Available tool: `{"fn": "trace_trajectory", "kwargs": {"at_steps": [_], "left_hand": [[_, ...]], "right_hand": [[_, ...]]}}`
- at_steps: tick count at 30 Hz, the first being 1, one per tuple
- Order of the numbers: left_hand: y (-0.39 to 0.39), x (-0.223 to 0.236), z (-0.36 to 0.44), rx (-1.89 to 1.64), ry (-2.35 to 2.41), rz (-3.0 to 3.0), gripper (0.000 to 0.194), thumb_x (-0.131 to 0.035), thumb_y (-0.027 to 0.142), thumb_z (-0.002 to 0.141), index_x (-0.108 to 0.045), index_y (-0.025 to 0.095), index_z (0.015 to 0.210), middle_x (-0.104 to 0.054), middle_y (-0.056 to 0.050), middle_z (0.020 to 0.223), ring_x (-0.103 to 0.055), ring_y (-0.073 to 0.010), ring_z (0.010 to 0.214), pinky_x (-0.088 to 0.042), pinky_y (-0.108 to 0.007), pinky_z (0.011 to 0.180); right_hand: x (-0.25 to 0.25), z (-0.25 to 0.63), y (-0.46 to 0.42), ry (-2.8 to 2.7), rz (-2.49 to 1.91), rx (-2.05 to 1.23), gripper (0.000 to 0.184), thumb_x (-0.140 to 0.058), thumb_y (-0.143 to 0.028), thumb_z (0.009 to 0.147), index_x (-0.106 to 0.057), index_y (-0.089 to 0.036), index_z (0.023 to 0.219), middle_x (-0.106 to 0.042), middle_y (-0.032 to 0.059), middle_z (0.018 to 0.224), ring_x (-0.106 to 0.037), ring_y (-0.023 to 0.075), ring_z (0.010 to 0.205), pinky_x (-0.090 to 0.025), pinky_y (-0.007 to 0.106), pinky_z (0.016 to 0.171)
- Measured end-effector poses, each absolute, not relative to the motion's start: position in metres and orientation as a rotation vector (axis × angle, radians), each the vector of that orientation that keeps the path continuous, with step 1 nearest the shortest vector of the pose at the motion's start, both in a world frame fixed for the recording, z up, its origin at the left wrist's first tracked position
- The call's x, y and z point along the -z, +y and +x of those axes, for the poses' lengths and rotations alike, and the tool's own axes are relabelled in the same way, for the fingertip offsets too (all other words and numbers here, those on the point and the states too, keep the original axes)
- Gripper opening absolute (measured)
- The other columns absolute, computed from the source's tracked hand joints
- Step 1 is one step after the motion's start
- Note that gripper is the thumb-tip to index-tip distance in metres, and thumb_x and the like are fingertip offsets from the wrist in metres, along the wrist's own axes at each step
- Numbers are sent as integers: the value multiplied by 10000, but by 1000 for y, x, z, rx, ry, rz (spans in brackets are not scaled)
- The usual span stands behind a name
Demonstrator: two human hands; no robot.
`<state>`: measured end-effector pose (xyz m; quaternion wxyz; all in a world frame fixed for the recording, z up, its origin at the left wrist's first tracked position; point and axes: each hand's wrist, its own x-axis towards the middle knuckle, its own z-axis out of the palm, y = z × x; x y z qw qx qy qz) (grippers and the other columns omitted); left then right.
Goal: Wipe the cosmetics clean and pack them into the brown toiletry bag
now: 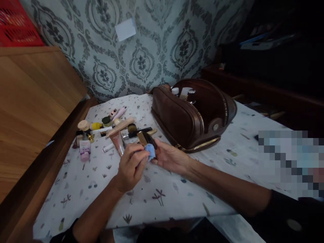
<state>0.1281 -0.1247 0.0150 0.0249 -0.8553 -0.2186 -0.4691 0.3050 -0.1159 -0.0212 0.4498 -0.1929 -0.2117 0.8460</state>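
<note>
My left hand (129, 168) is closed, pinching a small crumpled blue cloth (151, 152). The cloth is against a gold and dark cosmetic container (144, 139), whose exact kind I cannot make out. Around its far side wrap the fingers of my right hand (172, 158), which grips it. Just beyond my hands lie a brown squeeze tube (116, 141), a black-handled brush (139, 132) and a small jar (131, 128). To the right stands an unzipped brown leather toiletry bag (174, 116) with several bottles (191, 96) in it.
More cosmetics spread over the left of the patterned tablecloth (96, 202), among them a pink tube (85, 150), a beige jar (83, 125) and a green-lidded jar (106, 120). A wooden panel (32, 111) rises at the left. Patterned wallpaper (141, 60) covers the wall behind.
</note>
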Motion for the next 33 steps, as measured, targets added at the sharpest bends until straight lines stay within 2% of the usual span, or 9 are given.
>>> {"fn": "trace_trajectory", "kwargs": {"at_steps": [4, 9, 12, 15, 17, 21, 26, 30, 33], "left_hand": [[-132, -22, 129, 1491, -641, -2685, 229, -536, 96, 943, -576, 217, 1132, -595, -51, 967, -618, -173, 907, -541, -307, 807], [-138, -28, 128, 1505, -702, -2661, 222, -521, 120, 956, -581, 229, 1139, -613, -57, 977, -630, -182, 912, -542, -313, 793], [-137, -29, 126, 1531, -761, -2640, 195, -517, 127, 959, -588, 226, 1112, -613, -56, 973, -630, -180, 902, -542, -314, 787], [-132, -29, 122, 1605, -917, -2569, 181, -516, 129, 955, -601, 221, 1085, -623, -56, 1000, -625, -184, 926, -531, -322, 811], [-127, -29, 120, 1665, -1059, -2555, 147, -515, 150, 962, -610, 217, 1053, -628, -51, 1001, -619, -187, 944, -521, -321, 828], [-114, -22, 115, 1683, -1362, -2766, 131, -513, 229, 981, -640, 206, 1008, -644, -42, 954, -611, -188, 902, -508, -311, 815], [-107, -13, 112, 1676, -1457, -2815, 195, -491, 308, 1000, -652, 219, 1066, -644, -45, 986, -600, -202, 908, -488, -325, 820], [-111, -12, 115, 1666, -1365, -2727, 166, -489, 262, 1000, -615, 228, 1101, -618, -34, 1012, -592, -188, 943, -479, -315, 849], [-117, -14, 120, 1629, -1206, -2696, 155, -499, 189, 986, -588, 221, 1109, -607, -36, 1032, -591, -177, 976, -476, -309, 883]], "right_hand": [[19, 303, -122, -772, -510, -2006, 461, -846, -562, 689, -662, -201, 909, -577, -34, 740, -504, 97, 658, -382, 213, 571], [19, 301, -126, -1044, -520, -1904, 555, -879, -559, 631, -658, -159, 946, -510, -34, 749, -432, 91, 654, -322, 205, 534], [15, 303, -125, -1108, -496, -1895, 585, -909, -460, 620, -635, -167, 1046, -562, -20, 844, -489, 109, 741, -371, 210, 601], [10, 304, -126, -1178, -462, -1923, 603, -903, -305, 643, -598, -198, 1152, -603, 5, 1018, -553, 151, 937, -453, 244, 776], [7, 304, -127, -1229, -405, -1971, 626, -885, -228, 654, -573, -219, 1197, -603, 5, 1066, -558, 160, 1010, -461, 263, 857], [6, 305, -129, -1268, -322, -2066, 614, -863, -140, 653, -573, -223, 1187, -610, -10, 1051, -586, 140, 988, -455, 275, 908], [11, 306, -129, -1016, -274, -2126, 655, -864, -143, 645, -575, -240, 1225, -646, -2, 1042, -631, 132, 944, -492, 267, 856], [9, 305, -130, -850, -285, -2135, 659, -856, -178, 652, -575, -250, 1244, -679, 34, 1103, -654, 158, 922, -518, 347, 887], [6, 305, -128, -798, -277, -2119, 532, -850, -216, 672, -624, -223, 1154, -703, 25, 1023, -655, 156, 854, -527, 355, 873]]}}
